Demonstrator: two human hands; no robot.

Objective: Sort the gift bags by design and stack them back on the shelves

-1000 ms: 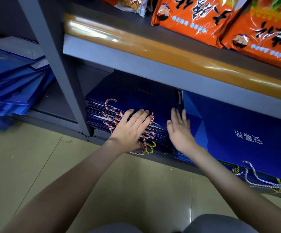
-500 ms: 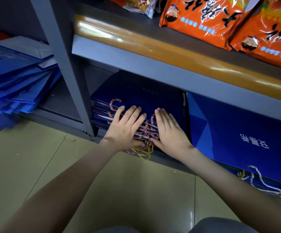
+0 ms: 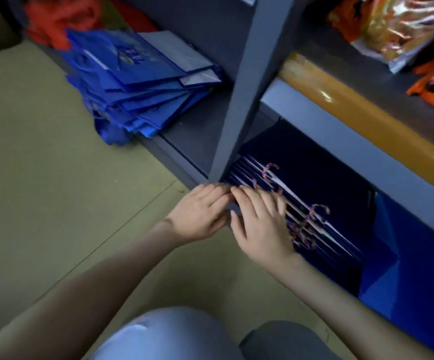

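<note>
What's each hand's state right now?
Left hand: at the corner of the navy gift bag stack; too blurred to tell whether it grips.
Right hand: open, fingers flat on the stack's front edge.

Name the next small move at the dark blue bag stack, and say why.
Probably push the front edges inward to square the stack: its bag edges lie stepped, the cord handles stick out, and both the left hand and right hand are at its front corner beside the post.
</note>
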